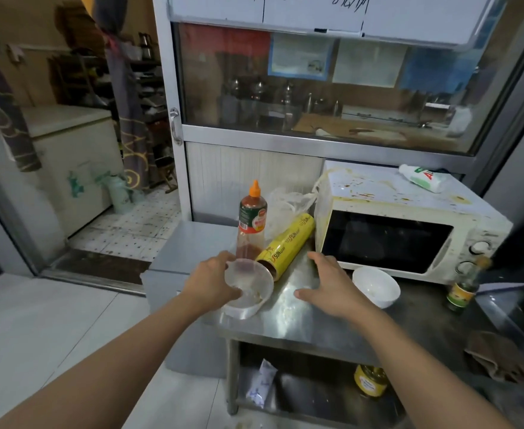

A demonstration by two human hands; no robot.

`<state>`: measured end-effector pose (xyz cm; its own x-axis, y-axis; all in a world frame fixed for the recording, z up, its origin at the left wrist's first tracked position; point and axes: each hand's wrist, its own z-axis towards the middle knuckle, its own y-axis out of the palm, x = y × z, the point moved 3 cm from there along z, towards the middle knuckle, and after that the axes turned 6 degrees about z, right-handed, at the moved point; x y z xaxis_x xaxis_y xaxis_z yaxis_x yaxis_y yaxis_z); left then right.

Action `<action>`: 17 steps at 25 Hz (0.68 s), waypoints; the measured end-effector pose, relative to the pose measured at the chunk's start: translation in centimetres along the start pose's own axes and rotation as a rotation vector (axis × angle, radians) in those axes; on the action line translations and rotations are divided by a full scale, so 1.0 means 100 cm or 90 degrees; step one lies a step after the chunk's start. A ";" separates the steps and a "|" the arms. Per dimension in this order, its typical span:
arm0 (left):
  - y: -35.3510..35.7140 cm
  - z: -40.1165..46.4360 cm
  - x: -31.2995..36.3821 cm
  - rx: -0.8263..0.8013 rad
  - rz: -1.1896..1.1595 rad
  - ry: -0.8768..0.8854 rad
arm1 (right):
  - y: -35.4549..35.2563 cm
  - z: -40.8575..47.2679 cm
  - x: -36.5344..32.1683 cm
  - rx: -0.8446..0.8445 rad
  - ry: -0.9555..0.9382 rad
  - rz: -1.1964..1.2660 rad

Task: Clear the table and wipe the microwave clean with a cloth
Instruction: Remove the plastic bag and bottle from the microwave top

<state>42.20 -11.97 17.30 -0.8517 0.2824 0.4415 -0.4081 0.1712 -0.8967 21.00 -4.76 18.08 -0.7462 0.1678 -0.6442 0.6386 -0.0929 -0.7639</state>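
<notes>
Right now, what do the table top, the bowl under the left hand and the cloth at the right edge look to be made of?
Table top: brushed stainless steel, judging by its grey streaky sheen. Bowl gripped by the left hand: probably thin translucent plastic, since things show through its wall. Cloth: brown, soft woven fabric, crumpled in folds.

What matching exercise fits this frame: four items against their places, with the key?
Items:
1. clear plastic bowl
2. white tube
3. yellow jar
4. brown cloth

Places:
A. lower shelf under the table
B. on top of the microwave
C. table's near right edge
D. held by the left hand

Pairs: 1-D, 2-B, 3-A, 4-C
</notes>
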 end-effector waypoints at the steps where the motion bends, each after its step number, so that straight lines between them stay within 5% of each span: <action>1: -0.002 0.013 0.000 0.002 0.000 0.000 | -0.001 0.015 -0.001 0.005 -0.004 0.001; 17: -0.039 0.172 -0.013 0.037 -0.013 0.018 | -0.021 0.193 -0.004 0.083 -0.013 0.035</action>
<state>39.29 -29.24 19.73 -0.8337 0.3062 0.4595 -0.4445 0.1216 -0.8875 16.31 -23.60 19.24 -0.7159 0.1386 -0.6843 0.6491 -0.2287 -0.7255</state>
